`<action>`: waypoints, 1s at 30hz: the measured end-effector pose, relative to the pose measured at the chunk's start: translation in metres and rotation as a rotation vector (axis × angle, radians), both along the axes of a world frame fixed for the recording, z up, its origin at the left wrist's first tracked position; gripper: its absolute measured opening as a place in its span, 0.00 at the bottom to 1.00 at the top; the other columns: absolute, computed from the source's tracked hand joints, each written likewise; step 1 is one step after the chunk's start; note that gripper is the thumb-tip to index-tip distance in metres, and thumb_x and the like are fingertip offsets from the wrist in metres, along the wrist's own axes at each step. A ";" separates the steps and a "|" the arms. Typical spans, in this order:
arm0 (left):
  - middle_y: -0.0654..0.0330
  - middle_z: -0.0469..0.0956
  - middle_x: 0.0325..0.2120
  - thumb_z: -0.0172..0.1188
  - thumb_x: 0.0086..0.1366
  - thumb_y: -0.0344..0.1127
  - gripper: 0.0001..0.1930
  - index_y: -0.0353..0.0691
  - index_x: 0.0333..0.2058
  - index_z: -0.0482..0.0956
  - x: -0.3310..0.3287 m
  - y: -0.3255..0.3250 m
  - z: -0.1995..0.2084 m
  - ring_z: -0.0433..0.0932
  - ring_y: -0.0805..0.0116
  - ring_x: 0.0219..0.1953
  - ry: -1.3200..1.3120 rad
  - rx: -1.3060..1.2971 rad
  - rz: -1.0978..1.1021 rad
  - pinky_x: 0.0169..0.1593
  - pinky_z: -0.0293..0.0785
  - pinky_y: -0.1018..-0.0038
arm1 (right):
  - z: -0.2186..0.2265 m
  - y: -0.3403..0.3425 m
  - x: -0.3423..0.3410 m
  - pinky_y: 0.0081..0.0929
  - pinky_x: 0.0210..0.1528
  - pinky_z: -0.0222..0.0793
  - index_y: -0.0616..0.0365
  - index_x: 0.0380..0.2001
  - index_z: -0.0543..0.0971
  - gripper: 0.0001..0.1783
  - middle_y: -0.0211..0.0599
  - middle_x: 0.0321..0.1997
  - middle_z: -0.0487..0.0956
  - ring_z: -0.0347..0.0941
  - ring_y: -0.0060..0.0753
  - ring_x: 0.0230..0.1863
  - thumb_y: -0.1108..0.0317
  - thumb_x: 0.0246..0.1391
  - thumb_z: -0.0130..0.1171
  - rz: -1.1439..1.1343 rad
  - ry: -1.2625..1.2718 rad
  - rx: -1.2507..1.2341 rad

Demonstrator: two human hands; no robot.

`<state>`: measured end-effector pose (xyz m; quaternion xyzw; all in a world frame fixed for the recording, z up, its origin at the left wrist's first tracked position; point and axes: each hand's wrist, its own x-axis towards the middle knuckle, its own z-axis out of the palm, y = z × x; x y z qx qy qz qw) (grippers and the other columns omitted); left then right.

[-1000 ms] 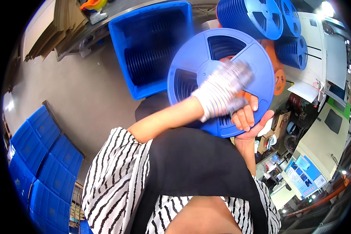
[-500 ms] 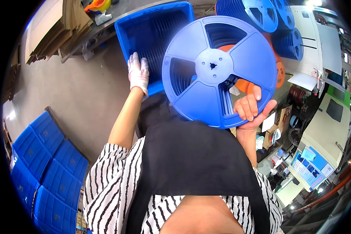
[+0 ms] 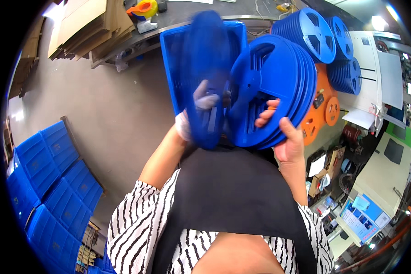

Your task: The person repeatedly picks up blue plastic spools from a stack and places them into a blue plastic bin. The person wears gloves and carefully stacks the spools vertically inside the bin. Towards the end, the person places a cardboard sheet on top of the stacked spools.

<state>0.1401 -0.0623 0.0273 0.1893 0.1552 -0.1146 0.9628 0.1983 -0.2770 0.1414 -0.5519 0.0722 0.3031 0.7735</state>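
Observation:
A single blue reel, smeared by motion and seen nearly edge-on, hangs over the blue crate. My left hand, in a white glove, is closed on it, with fingers showing at its openings. To the right, my bare right hand grips a stack of several blue reels by the lower rim. Its fingers reach through a window of the reels and its thumb lies outside. Inside the crate, more reels stand in a row, mostly hidden behind the blurred one.
Blue reel stacks stand at the back right, beside orange reels. A grey workbench runs along the back, with cardboard sheets and a tape dispenser. Blue crates are stacked at the left.
My left hand has left the crate's side and moved right, taking hold of one reel that is now apart from the stack. The stack in my right hand has turned, showing its edges.

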 end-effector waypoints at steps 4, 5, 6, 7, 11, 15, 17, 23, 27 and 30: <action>0.54 0.69 0.46 0.63 0.58 0.47 0.30 0.32 0.52 0.68 -0.017 0.029 -0.014 0.67 0.57 0.56 -0.307 -0.601 0.076 0.59 0.71 0.62 | -0.022 -0.016 0.006 0.28 0.36 0.67 0.59 0.48 0.73 0.26 0.30 0.27 0.72 0.67 0.26 0.29 0.46 0.61 0.55 -0.209 0.073 0.116; 0.49 0.72 0.50 0.61 0.60 0.51 0.37 0.27 0.58 0.62 -0.024 0.032 -0.016 0.73 0.56 0.49 -0.288 -0.600 0.142 0.61 0.68 0.61 | -0.025 -0.017 0.007 0.27 0.34 0.63 0.58 0.46 0.73 0.27 0.28 0.25 0.68 0.63 0.25 0.27 0.44 0.61 0.53 -0.214 0.066 0.141; 0.49 0.72 0.51 0.59 0.61 0.52 0.37 0.27 0.59 0.62 -0.027 0.035 -0.018 0.73 0.55 0.50 -0.254 -0.596 0.192 0.62 0.67 0.60 | -0.027 -0.017 0.008 0.25 0.33 0.60 0.57 0.44 0.73 0.27 0.26 0.24 0.65 0.59 0.24 0.26 0.42 0.61 0.52 -0.220 0.060 0.166; 0.48 0.72 0.51 0.57 0.62 0.52 0.37 0.28 0.60 0.62 -0.030 0.035 -0.020 0.74 0.54 0.50 -0.220 -0.597 0.241 0.63 0.66 0.59 | -0.027 -0.019 0.009 0.25 0.32 0.59 0.57 0.43 0.74 0.27 0.26 0.23 0.63 0.58 0.24 0.25 0.41 0.62 0.50 -0.249 0.050 0.153; 0.46 0.72 0.52 0.51 0.65 0.55 0.35 0.32 0.61 0.63 -0.031 0.037 -0.015 0.75 0.51 0.51 -0.083 -0.663 0.386 0.66 0.63 0.57 | -0.030 -0.040 0.018 0.21 0.31 0.55 0.60 0.41 0.74 0.28 0.25 0.23 0.62 0.57 0.21 0.24 0.42 0.56 0.58 -0.274 0.126 0.414; 0.52 0.70 0.47 0.64 0.58 0.51 0.38 0.28 0.56 0.61 -0.023 0.038 -0.025 0.74 0.58 0.52 -0.109 -0.627 0.341 0.68 0.60 0.62 | -0.023 -0.061 0.018 0.17 0.25 0.52 0.59 0.41 0.70 0.29 0.22 0.20 0.60 0.55 0.16 0.19 0.40 0.57 0.56 -0.292 0.084 0.423; 0.52 0.71 0.47 0.64 0.58 0.51 0.38 0.27 0.56 0.61 -0.025 0.042 -0.018 0.74 0.57 0.52 -0.105 -0.553 0.368 0.69 0.59 0.61 | -0.024 -0.073 0.021 0.16 0.22 0.52 0.58 0.40 0.70 0.30 0.22 0.19 0.60 0.54 0.16 0.17 0.38 0.57 0.54 -0.291 0.057 0.424; 0.46 0.69 0.53 0.62 0.60 0.51 0.39 0.29 0.60 0.59 -0.039 0.060 -0.031 0.70 0.54 0.58 -0.296 -0.538 0.391 0.70 0.56 0.57 | -0.019 -0.100 0.021 0.17 0.19 0.50 0.57 0.39 0.68 0.24 0.21 0.14 0.59 0.54 0.14 0.14 0.45 0.60 0.57 -0.204 -0.090 0.620; 0.47 0.69 0.52 0.67 0.57 0.50 0.40 0.30 0.59 0.61 -0.045 0.089 -0.039 0.70 0.55 0.56 -0.372 -0.437 0.360 0.67 0.62 0.58 | -0.021 -0.105 0.021 0.15 0.17 0.48 0.56 0.36 0.69 0.21 0.19 0.12 0.60 0.53 0.12 0.11 0.49 0.60 0.58 -0.192 -0.135 0.737; 0.49 0.68 0.52 0.68 0.56 0.51 0.40 0.33 0.59 0.62 -0.043 0.100 -0.036 0.69 0.57 0.57 -0.433 -0.435 0.237 0.64 0.68 0.59 | -0.027 -0.104 0.025 0.13 0.15 0.48 0.58 0.36 0.70 0.25 0.18 0.11 0.60 0.54 0.10 0.10 0.44 0.60 0.57 -0.190 -0.142 0.815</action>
